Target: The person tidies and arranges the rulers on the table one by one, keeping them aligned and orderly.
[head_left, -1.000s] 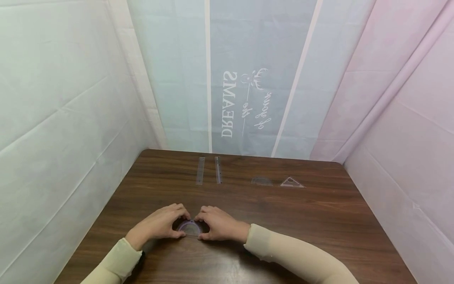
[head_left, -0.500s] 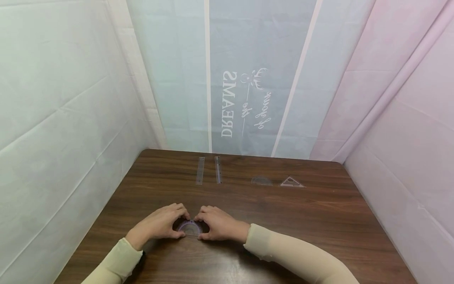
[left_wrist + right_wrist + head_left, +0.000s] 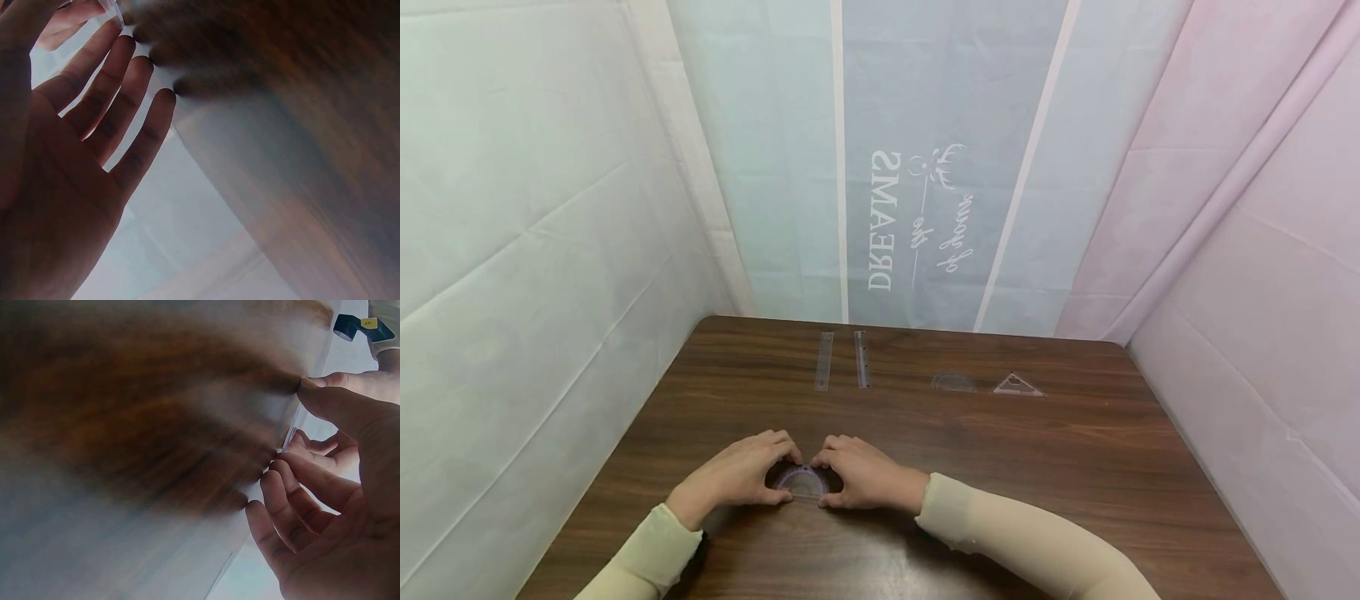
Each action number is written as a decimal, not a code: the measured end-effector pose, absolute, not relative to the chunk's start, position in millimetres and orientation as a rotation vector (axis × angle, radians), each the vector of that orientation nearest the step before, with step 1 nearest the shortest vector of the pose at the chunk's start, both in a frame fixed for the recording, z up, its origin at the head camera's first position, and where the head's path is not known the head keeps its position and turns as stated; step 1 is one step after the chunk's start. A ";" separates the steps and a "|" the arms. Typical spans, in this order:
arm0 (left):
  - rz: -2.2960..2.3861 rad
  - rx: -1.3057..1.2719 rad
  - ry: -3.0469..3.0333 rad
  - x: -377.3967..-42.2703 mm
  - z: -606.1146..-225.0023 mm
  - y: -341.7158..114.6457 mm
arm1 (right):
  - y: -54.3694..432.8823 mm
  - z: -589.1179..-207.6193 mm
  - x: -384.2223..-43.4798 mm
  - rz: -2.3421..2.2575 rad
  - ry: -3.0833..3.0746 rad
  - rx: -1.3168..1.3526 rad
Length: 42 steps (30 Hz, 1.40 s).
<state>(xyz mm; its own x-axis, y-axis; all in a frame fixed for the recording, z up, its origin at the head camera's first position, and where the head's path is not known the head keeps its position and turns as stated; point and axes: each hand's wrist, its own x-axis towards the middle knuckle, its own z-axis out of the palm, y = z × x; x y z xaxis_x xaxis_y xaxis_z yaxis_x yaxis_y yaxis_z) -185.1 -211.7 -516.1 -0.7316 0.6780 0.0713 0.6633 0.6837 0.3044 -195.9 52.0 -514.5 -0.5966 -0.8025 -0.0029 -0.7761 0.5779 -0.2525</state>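
Note:
A clear protractor [image 3: 802, 483] with a purple scale lies on the dark wood table, its straight edge toward the person. My left hand [image 3: 737, 471] holds its left side, thumb at the lower corner and fingertips at the top of the arc. On the opposite side, my right hand [image 3: 865, 473] grips it the same way. From the left wrist, the fingertips [image 3: 164, 100] touch the tabletop, and only a sliver of the protractor [image 3: 116, 11] shows. In the right wrist view, the protractor's thin edge [image 3: 290, 431] appears between thumb and fingers.
Toward the table's back lie two clear rulers [image 3: 824, 361] [image 3: 861, 360], a second clear protractor [image 3: 954, 382] and a clear set square [image 3: 1018, 384]. Fabric walls surround the table [image 3: 1037, 467] on the left, right and far sides.

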 end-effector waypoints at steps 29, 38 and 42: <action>0.510 1.041 2.808 -190.0 -496.6 -205.1 | 60.3 -507.5 -201.2 -0.487 2.615 -1.307; 0.444 1.058 2.838 -206.5 -494.2 -192.2 | 78.9 -503.6 -209.9 -0.549 2.648 -1.259; 0.450 1.067 2.827 -214.7 -489.7 -182.5 | 90.5 -501.9 -216.4 -0.550 2.682 -1.219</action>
<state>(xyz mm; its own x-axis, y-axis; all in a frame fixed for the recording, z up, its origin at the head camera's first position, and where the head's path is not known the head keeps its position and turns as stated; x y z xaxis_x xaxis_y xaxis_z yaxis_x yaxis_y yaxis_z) -214.7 -182.5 -489.7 -0.7527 0.6580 0.0232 0.6326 0.7130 0.3024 -216.4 90.5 -501.9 -0.6605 -0.7506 0.0194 -0.6976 0.6038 -0.3857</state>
